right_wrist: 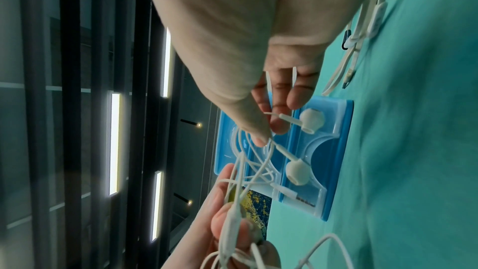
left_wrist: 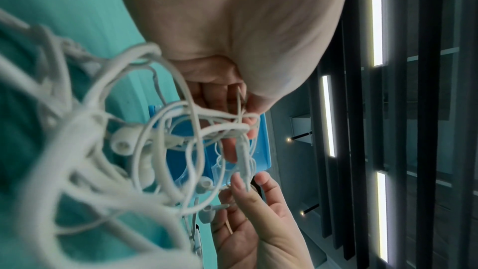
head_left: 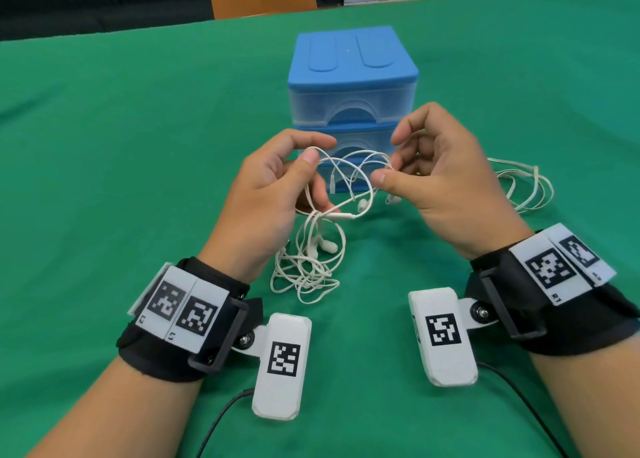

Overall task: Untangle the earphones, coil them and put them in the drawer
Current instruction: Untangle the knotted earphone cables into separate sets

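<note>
L hand (head_left: 266, 194): raised above table, thumb + fingers pinching cord loops of the tangled white earphones (head_left: 332, 194).
R hand (head_left: 440, 173): raised opposite L, thumb + forefinger pinching a cord strand; other fingers loosely curled.
Earphones: knotted cords strung between both hands, in front of drawer unit; inline remote + earbuds dangling; rest of bundle hanging to a messy pile (head_left: 304, 270) on the cloth betw. wrists.
2nd cable (head_left: 523, 187): white, loose loops on cloth right of R hand, apart from tangle.
Drawer unit (head_left: 349, 87): blue top, two translucent drawers stacked, both shut; standing on table just behind hands.
Table (head_left: 121, 139): green cloth cover.
Wrists: black straps w/ marker tags, white camera pods (head_left: 282, 360) hanging inward, black leads trailing toward near edge.
</note>
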A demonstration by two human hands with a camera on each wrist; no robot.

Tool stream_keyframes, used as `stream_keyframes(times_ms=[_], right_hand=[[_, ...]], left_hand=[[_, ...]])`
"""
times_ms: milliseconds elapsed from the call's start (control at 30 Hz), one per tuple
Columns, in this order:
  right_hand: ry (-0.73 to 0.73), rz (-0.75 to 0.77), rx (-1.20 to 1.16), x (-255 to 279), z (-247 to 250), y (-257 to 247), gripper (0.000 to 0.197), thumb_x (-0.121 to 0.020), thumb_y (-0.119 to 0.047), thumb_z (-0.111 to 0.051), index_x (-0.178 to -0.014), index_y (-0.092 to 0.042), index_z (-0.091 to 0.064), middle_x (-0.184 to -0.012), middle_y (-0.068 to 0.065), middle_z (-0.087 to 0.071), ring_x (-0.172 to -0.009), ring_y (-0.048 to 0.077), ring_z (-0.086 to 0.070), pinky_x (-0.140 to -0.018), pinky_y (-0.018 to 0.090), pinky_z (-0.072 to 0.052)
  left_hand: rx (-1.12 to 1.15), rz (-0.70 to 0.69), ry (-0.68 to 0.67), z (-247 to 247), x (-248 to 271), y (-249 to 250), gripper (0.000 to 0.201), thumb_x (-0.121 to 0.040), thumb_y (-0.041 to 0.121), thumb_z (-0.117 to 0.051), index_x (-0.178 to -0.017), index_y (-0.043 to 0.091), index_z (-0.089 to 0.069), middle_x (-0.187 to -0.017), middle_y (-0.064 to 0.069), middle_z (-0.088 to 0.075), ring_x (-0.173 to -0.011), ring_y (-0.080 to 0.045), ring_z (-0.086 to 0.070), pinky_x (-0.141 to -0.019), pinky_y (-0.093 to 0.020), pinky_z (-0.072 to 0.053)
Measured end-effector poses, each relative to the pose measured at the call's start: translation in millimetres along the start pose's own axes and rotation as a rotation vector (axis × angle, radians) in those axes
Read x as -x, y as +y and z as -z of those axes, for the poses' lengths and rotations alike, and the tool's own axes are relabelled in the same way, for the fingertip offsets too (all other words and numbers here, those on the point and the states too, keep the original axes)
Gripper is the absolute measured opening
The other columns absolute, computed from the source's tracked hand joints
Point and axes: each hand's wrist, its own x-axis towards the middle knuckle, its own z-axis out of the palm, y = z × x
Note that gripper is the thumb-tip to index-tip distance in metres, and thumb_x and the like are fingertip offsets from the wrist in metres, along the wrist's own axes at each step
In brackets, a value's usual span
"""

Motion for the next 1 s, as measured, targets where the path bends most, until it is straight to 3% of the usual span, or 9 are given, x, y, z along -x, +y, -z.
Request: stream_keyframes(times_ms=[167,233,333,433,533,633,767,900,1000], right_hand=[[0.082,-0.081,-0.118,-2.2,2.4,4.2,0.030,-0.087,0.000,-0.072,-0.104,-0.013,-0.052,-0.072,0.001,-0.064,-0.065,0.018,-0.066,-0.060,0.024,-0.049],[0.124,-0.138,-0.239,-3.0,4.2,3.9,0.027,-0.090,0.001,-0.069,-0.104,-0.014,-0.052,-0.070,0.001,-0.065,-0.065,0.018,-0.070,-0.058,0.024,-0.047],[0.172,-0.204,-0.359,-4.2,7.9,2.1,0.026,-0.089,0.000,-0.068,-0.105,-0.013,-0.052,-0.072,0.006,-0.066,-0.053,0.016,-0.057,-0.050,0.026,-0.041],[0.196,-0.209,-0.325,-4.9,10.1,1.4,0.026,-0.088,-0.003,-0.071,-0.107,-0.013,-0.057,-0.071,0.006,-0.068,-0.047,0.014,-0.042,-0.048,0.021,-0.037],[0.214,-0.172,-0.261,-4.7,12.0,0.3,0.022,-0.088,-0.004,-0.071,-0.106,-0.010,-0.062,-0.068,0.007,-0.067,-0.046,0.012,-0.042,-0.047,0.022,-0.032],[0.241,-0.157,-0.220,-5.0,14.1,1.0,0.014,-0.088,-0.002,-0.070,-0.099,-0.009,-0.065,-0.063,0.005,-0.062,-0.045,0.007,-0.045,-0.048,0.023,-0.031],[0.270,-0.174,-0.231,-6.5,18.3,3.4,0.012,-0.087,0.000,-0.070,-0.088,-0.011,-0.066,-0.062,0.004,-0.058,-0.047,0.007,-0.045,-0.049,0.022,-0.030],[0.257,-0.186,-0.239,-6.5,19.6,4.1,0.011,-0.087,0.000,-0.069,-0.086,-0.010,-0.067,-0.063,0.004,-0.057,-0.049,0.007,-0.046,-0.049,0.021,-0.029],[0.223,-0.188,-0.251,-6.2,19.6,3.3,0.011,-0.088,0.002,-0.067,-0.089,-0.009,-0.066,-0.065,0.007,-0.057,-0.050,0.007,-0.048,-0.050,0.021,-0.029]], left_hand=[[-0.056,-0.059,0.110,1.7,-1.2,-0.2,0.023,-0.107,0.016,-0.044,-0.111,0.013,-0.066,-0.059,0.000,-0.048,-0.058,-0.015,-0.048,-0.059,-0.033,-0.047],[-0.062,-0.062,0.162,1.8,-1.1,-0.7,0.023,-0.107,0.016,-0.045,-0.108,0.011,-0.067,-0.057,0.002,-0.038,-0.056,-0.012,-0.038,-0.052,-0.030,-0.037],[-0.083,-0.044,0.195,3.6,-1.7,-1.7,0.022,-0.105,0.018,-0.050,-0.102,0.011,-0.070,-0.056,0.006,-0.029,-0.055,-0.013,-0.026,-0.053,-0.034,-0.021],[-0.154,-0.019,0.178,4.8,-1.9,-2.0,0.024,-0.100,0.028,-0.061,-0.094,0.008,-0.074,-0.051,0.014,-0.036,-0.052,-0.006,-0.031,-0.053,-0.025,-0.028],[-0.198,-0.014,0.155,4.4,-0.8,-2.3,0.029,-0.092,0.034,-0.071,-0.084,0.006,-0.074,-0.052,0.015,-0.042,-0.053,-0.005,-0.033,-0.053,-0.020,-0.030],[-0.202,-0.021,0.138,6.7,-1.0,-4.5,0.029,-0.086,0.035,-0.078,-0.076,0.008,-0.072,-0.063,-0.005,-0.047,-0.062,-0.019,-0.034,-0.059,-0.030,-0.027],[-0.214,-0.004,0.119,6.3,-0.6,-3.1,0.022,-0.086,0.023,-0.075,-0.073,0.007,-0.069,-0.065,-0.009,-0.046,-0.065,-0.019,-0.034,-0.061,-0.031,-0.026],[-0.220,0.048,0.087,4.9,-0.8,-0.6,0.018,-0.080,0.022,-0.065,-0.072,0.006,-0.066,-0.066,-0.008,-0.049,-0.064,-0.018,-0.039,-0.063,-0.031,-0.034],[-0.239,0.079,0.051,4.2,-0.8,-1.6,0.013,-0.075,0.020,-0.059,-0.071,0.010,-0.066,-0.077,-0.022,-0.060,-0.069,-0.018,-0.046,-0.069,-0.029,-0.040]])
